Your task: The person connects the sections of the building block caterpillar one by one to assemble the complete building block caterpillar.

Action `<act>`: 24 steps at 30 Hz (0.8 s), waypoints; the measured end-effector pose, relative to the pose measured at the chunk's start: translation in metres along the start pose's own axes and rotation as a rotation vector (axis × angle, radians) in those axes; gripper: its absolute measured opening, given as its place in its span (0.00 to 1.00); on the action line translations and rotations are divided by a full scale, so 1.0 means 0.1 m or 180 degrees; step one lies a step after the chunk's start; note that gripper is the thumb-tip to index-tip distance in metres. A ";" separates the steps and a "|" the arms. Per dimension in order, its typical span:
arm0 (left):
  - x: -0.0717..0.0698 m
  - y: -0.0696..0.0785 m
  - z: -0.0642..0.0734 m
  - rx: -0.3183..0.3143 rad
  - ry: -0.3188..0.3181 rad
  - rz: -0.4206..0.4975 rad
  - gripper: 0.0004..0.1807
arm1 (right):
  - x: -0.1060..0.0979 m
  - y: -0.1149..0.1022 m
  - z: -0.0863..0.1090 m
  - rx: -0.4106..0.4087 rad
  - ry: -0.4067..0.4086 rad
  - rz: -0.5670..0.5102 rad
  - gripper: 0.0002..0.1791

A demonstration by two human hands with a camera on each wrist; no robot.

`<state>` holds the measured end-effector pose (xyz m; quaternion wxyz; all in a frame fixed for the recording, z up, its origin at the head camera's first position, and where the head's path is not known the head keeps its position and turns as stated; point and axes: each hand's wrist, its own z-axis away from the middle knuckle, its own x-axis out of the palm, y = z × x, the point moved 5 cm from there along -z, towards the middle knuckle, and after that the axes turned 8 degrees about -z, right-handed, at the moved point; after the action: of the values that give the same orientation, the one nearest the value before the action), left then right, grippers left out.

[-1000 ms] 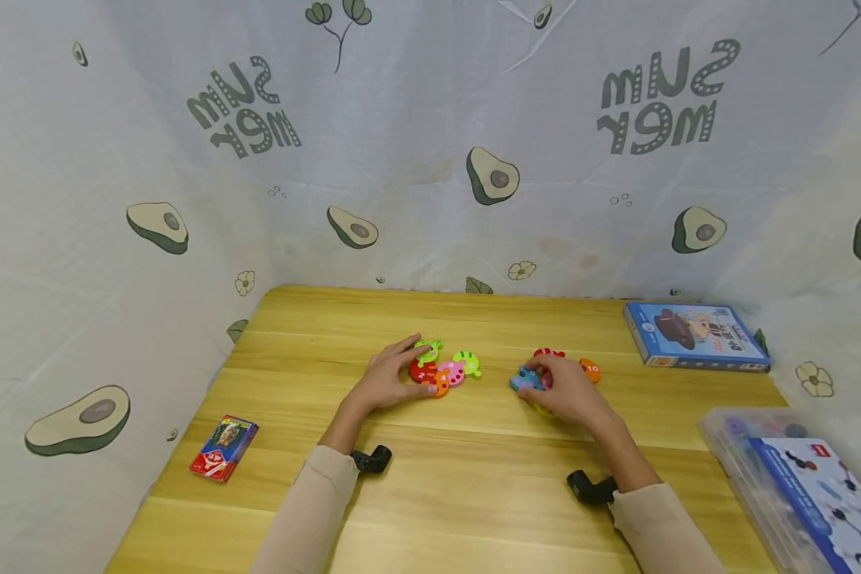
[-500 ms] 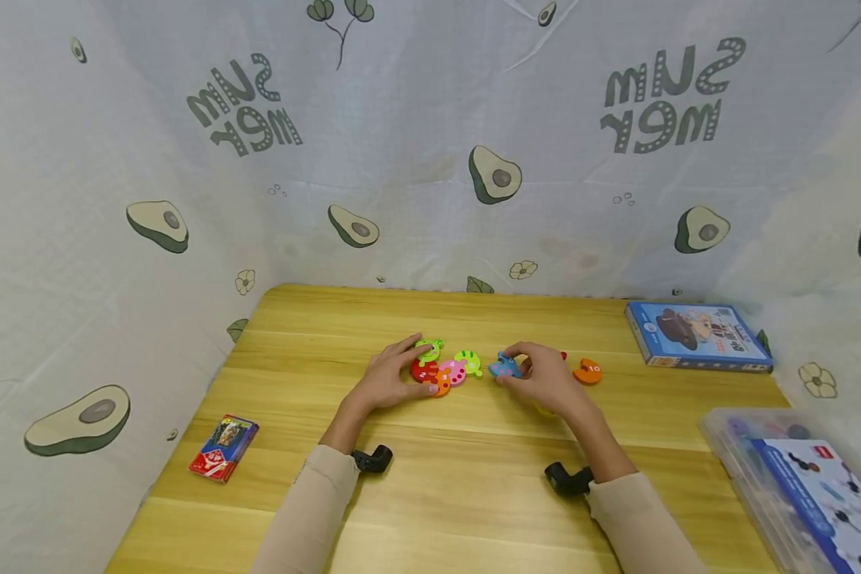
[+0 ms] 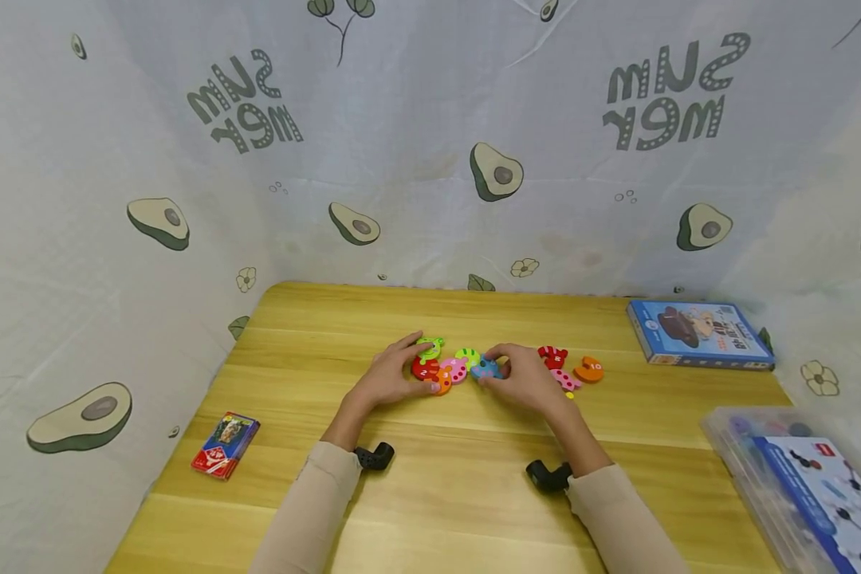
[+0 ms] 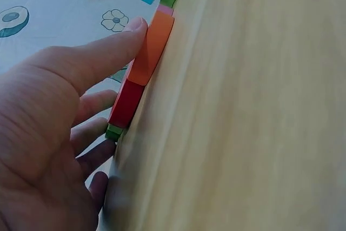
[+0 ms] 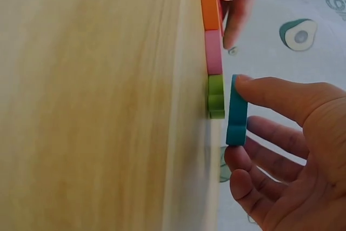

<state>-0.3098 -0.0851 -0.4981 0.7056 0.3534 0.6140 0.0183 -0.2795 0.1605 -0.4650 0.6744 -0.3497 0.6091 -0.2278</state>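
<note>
Several colourful wooden puzzle pieces form a row at the table's middle: a green animal-head piece (image 3: 432,347), a red piece (image 3: 422,370), an orange piece (image 3: 442,382), a pink piece (image 3: 456,369) and a green striped piece (image 3: 465,355). My left hand (image 3: 389,376) holds the row's left end, thumb on the orange piece, fingers at the green head and red piece. Between thumb and fingers, my right hand (image 3: 529,381) pinches a blue piece (image 5: 237,113) beside the green striped piece. In the right wrist view the blue piece is raised off the table, slightly apart from the row.
Right of my right hand lie another red piece (image 3: 554,356), a pink spotted piece (image 3: 564,379), an orange piece (image 3: 589,369) and a partly hidden yellow piece (image 3: 569,395). A blue box (image 3: 703,335) is at the back right, a clear case (image 3: 732,462) at front right, a card pack (image 3: 226,445) at left.
My right hand has carried the blue piece leftward from the loose pieces to the row's right end, uncovering the red and pink pieces. My left hand has stayed in place.
</note>
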 end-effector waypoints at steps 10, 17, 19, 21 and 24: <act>-0.08 0.11 0.01 -0.0015 0.0081 0.0124 0.39 | 0.03 -0.02 0.00 0.0056 0.0057 0.0071 0.23; -0.10 0.16 0.01 0.0023 0.0022 0.0073 0.39 | 0.06 -0.05 -0.01 0.0137 0.0164 0.0124 0.22; -0.11 0.15 0.01 -0.0007 -0.0001 0.0050 0.39 | 0.07 -0.06 -0.01 0.0168 0.0181 0.0124 0.22; -0.13 0.15 0.02 -0.0059 -0.0030 0.0042 0.39 | 0.07 -0.07 0.00 0.0210 0.0181 0.0110 0.22; -0.16 0.17 0.05 -0.0141 -0.0077 0.0031 0.38 | 0.06 -0.07 0.01 0.0233 0.0160 0.0082 0.22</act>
<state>-0.3024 -0.0825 -0.4755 0.7205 0.3408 0.6032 0.0310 -0.2770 0.1510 -0.4637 0.6741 -0.3110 0.6216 -0.2499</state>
